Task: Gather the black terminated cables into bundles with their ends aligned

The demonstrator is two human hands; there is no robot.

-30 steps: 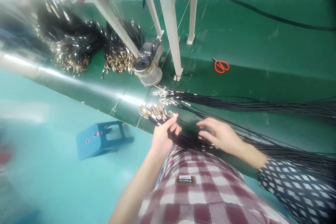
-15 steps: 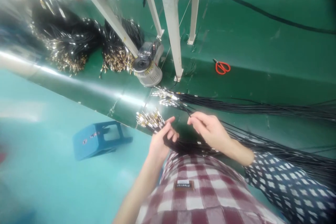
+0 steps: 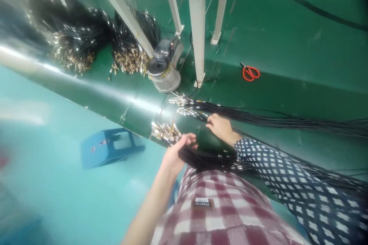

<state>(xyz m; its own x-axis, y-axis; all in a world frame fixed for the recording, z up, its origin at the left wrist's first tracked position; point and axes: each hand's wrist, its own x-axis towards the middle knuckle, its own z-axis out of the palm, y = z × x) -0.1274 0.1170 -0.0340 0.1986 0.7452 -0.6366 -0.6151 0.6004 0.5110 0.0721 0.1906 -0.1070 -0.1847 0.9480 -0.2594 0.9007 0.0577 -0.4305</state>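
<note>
My left hand (image 3: pixel 178 151) is curled around a thick bundle of black cables (image 3: pixel 207 159), in front of my checked apron. Silver and gold connector ends (image 3: pixel 166 131) fan out past the thumb side of that hand. My right hand (image 3: pixel 220 127) is closed, its fingertips pinching at a black cable beside a smaller group of silver connector ends (image 3: pixel 189 112). How many cables it holds is hidden. Just behind it, another bundle of black cables (image 3: pixel 276 120) runs off to the right, its connector ends (image 3: pixel 180 100) pointing left.
Orange-handled scissors (image 3: pixel 250 72) lie on the green tabletop (image 3: pixel 310 67). A grey-white round device (image 3: pixel 165 78) stands by white metal legs (image 3: pixel 198 38). Piles of black cables (image 3: pixel 130 55) with gold ends lie at the left. A blue stool (image 3: pixel 106 147) is on the floor.
My right hand has moved slightly back toward the smaller group of connector ends, its sleeve now further in. My left hand keeps its bundle. The view has shifted slightly.
</note>
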